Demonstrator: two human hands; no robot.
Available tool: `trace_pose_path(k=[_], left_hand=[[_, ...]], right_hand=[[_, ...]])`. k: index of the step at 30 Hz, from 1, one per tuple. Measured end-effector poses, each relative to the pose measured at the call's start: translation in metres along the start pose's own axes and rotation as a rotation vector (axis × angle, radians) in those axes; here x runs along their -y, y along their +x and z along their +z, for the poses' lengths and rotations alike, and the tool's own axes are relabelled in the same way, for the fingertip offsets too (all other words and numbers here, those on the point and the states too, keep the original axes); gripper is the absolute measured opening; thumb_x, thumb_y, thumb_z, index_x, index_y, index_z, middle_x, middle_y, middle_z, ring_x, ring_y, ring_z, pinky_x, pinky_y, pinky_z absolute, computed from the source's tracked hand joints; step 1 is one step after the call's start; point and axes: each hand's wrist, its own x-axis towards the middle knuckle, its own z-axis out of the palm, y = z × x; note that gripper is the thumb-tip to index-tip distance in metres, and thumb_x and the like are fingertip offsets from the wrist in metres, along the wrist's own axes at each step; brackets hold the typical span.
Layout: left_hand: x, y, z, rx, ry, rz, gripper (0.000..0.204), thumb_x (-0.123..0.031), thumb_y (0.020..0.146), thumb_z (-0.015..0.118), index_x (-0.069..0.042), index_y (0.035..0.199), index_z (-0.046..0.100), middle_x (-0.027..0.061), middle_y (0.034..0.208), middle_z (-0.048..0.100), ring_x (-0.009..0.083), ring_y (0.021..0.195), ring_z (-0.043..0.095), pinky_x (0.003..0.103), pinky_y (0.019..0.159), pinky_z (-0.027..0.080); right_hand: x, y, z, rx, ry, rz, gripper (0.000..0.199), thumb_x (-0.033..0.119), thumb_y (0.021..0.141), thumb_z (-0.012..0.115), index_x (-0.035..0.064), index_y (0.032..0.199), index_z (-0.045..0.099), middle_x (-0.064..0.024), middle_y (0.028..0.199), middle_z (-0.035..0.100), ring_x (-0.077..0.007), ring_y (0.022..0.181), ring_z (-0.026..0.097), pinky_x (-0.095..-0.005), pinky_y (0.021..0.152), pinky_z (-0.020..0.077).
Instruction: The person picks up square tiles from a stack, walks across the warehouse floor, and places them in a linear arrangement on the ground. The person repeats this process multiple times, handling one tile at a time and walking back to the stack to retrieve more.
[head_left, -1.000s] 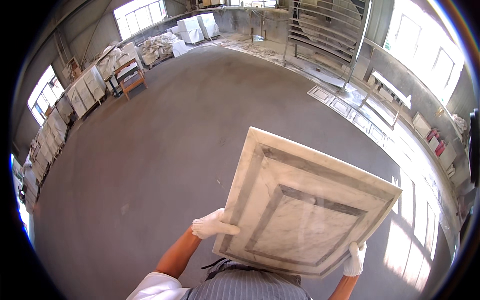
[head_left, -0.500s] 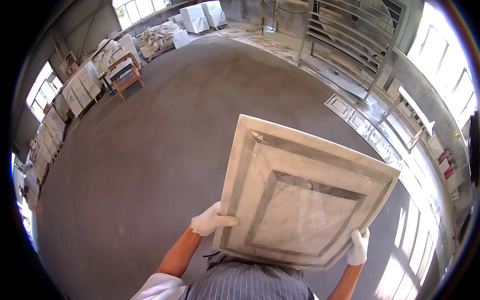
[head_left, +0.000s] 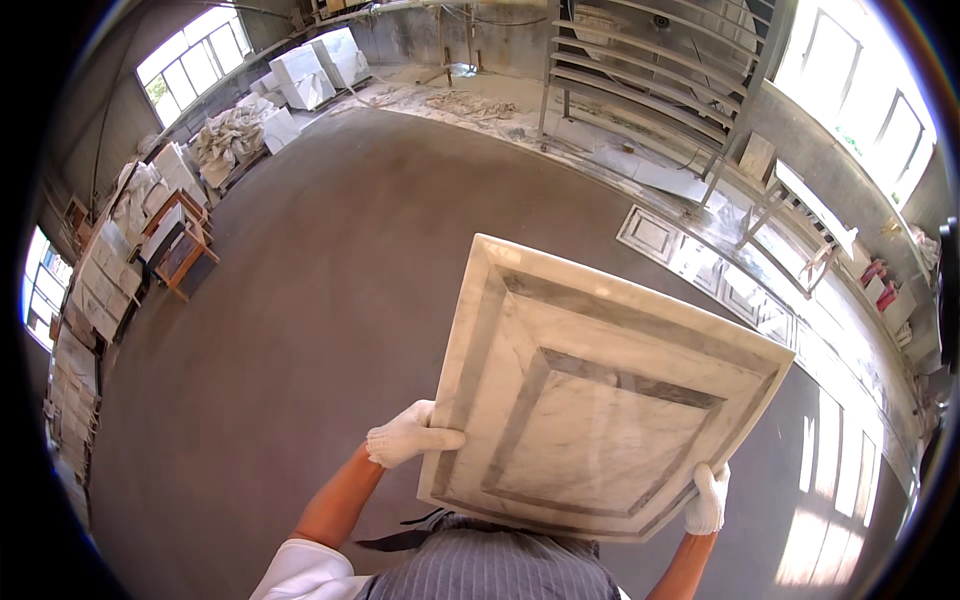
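Observation:
A large square marble tile (head_left: pixel 600 430), white with grey veins and two inlaid grey square frames, is held up in front of my waist. It tilts, with its patterned face toward me. My left hand (head_left: pixel 412 434), in a white knit glove, grips the left edge with the thumb lying on the face. On the lower right edge my right hand (head_left: pixel 708 498), gloved likewise, is closed with its thumb over the rim. The other fingers of both hands are partly hidden behind the tile.
A row of similar patterned tiles (head_left: pixel 705 270) lies on the floor at the right, near a metal rack (head_left: pixel 650 75) and a small bench (head_left: pixel 815 210). Stone slabs (head_left: pixel 75 390) and a wooden chair (head_left: pixel 182 250) line the left side. White blocks (head_left: pixel 302 78) stand at the back left.
The view has turned to the right, so the room's things sit farther left. The marble tile stays in both hands, at nearly the same place before me.

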Motion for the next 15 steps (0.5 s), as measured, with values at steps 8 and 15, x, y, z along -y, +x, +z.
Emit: trace_pose_path(k=[8, 15], left_hand=[[-0.129, 0.189, -0.137, -0.051, -0.047, 0.025, 0.043, -0.014, 0.081, 0.068, 0.001, 0.121, 0.06, 0.0045, 0.113, 0.065, 0.0125, 0.103, 0.058, 0.031, 0.091, 0.046], [-0.214, 0.367, -0.253, -0.073, -0.17, 0.106, 0.04, -0.012, 0.083, 0.064, 0.003, 0.12, 0.059, 0.0061, 0.115, 0.064, 0.0143, 0.105, 0.058, 0.032, 0.093, 0.045]], right_hand=[[0.021, 0.261, 0.138, -0.002, -0.045, 0.073, 0.042, 0.01, 0.074, 0.058, -0.0044, 0.113, 0.056, -0.0055, 0.1, 0.062, -0.0148, 0.087, 0.057, -0.0292, 0.082, 0.0461], [0.024, 0.446, 0.253, -0.03, -0.06, 0.019, 0.041, 0.01, 0.073, 0.058, -0.0037, 0.112, 0.058, -0.0048, 0.097, 0.063, -0.0144, 0.086, 0.057, -0.0297, 0.081, 0.0464]])
